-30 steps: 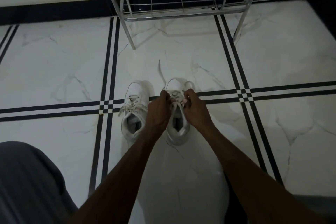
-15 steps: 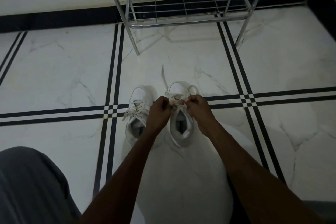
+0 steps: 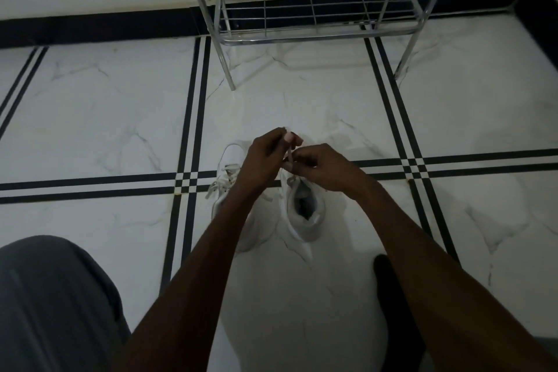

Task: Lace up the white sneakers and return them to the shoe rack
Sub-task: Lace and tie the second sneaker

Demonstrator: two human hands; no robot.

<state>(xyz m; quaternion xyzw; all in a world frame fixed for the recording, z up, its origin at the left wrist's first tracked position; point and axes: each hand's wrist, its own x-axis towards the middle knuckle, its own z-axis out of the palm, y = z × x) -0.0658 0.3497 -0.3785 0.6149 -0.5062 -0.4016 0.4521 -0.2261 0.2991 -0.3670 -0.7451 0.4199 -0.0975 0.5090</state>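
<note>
Two white sneakers stand side by side on the marble floor, toes pointing away from me. The left sneaker [image 3: 227, 178] has loose laces and is partly hidden by my left forearm. The right sneaker [image 3: 303, 208] shows its open mouth toward me. My left hand [image 3: 265, 154] is raised over the right sneaker's toe, pinching a white lace [image 3: 289, 154] pulled upward. My right hand [image 3: 320, 166] sits over the sneaker's tongue, fingers closed on the same lacing. The chrome shoe rack [image 3: 314, 30] stands against the far wall, its bottom wire shelf bare.
White marble floor with black double stripes [image 3: 193, 118] crossing near the shoes. A black skirting [image 3: 90, 27] runs along the wall. My grey-clad knee [image 3: 51, 305] fills the lower left. A dark shape [image 3: 389, 296] lies on the floor by my right forearm.
My left hand has lifted up and away from the shoe, drawing the lace upward. My right hand stayed low over the tongue. The camera view tilted, bringing the rack lower in frame.
</note>
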